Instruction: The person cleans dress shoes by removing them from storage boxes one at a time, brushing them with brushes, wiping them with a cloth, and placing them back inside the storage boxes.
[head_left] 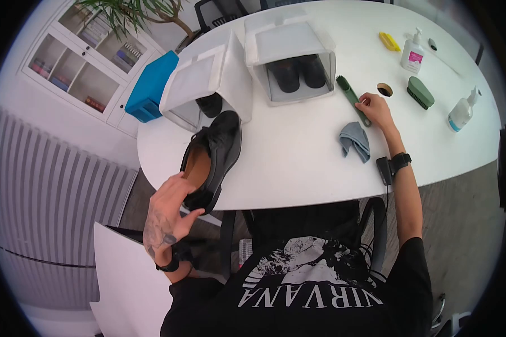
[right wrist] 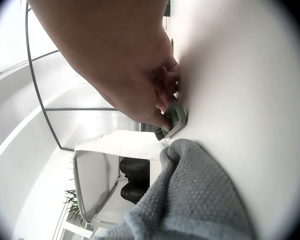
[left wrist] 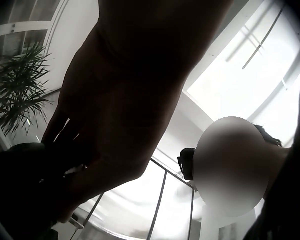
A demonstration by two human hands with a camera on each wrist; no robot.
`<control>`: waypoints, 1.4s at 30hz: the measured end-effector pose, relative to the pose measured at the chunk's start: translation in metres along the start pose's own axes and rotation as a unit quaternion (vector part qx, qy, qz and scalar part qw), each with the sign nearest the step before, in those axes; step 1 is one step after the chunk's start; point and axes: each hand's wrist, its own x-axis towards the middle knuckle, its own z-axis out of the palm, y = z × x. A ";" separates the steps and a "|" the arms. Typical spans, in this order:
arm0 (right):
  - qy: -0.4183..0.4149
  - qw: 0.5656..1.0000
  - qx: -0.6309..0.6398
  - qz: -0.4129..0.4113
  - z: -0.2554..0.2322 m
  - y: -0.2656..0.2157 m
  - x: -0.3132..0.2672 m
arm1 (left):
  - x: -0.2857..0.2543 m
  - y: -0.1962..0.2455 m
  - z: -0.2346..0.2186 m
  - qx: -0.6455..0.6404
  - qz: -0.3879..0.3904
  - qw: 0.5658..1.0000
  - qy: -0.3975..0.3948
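Note:
A black lace-up shoe [head_left: 226, 143] with a tan insole tilts over the table's near left edge. My left hand [head_left: 167, 210] grips it at the heel, fingers at the opening and thumb on the outer back. In the left wrist view the shoe shows only as a dark shape. Across the table, my right hand [head_left: 378, 110] pinches the handle of a slim green brush [head_left: 347, 90] lying on the tabletop. The right wrist view shows curled fingers on the brush's green handle [right wrist: 178, 120]. A crumpled grey cloth [head_left: 355, 141] lies just nearer to me than that hand.
Two white shoe boxes [head_left: 289, 42] with open fronts stand at the back, black shoes [head_left: 287, 76] inside. A blue box [head_left: 152, 87] is at far left. On the right are a green scrubbing brush [head_left: 420, 92], a pump bottle [head_left: 412, 53], a spray bottle [head_left: 462, 112] and a yellow item [head_left: 389, 41].

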 end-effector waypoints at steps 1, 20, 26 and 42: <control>0.005 1.000 -0.006 0.004 0.000 -0.004 -0.003 | -0.004 0.000 -0.002 0.000 0.010 1.000 -0.006; -0.064 0.978 0.106 0.167 -0.073 -0.024 -0.044 | 0.072 0.001 0.137 0.007 -0.004 0.996 -0.091; -0.025 0.995 0.065 0.070 -0.061 -0.089 -0.098 | 0.102 0.000 0.181 -0.045 -0.129 0.990 0.027; -0.133 0.989 0.062 -0.017 -0.021 -0.215 -0.196 | 0.100 0.006 0.166 -0.261 -0.105 0.959 0.024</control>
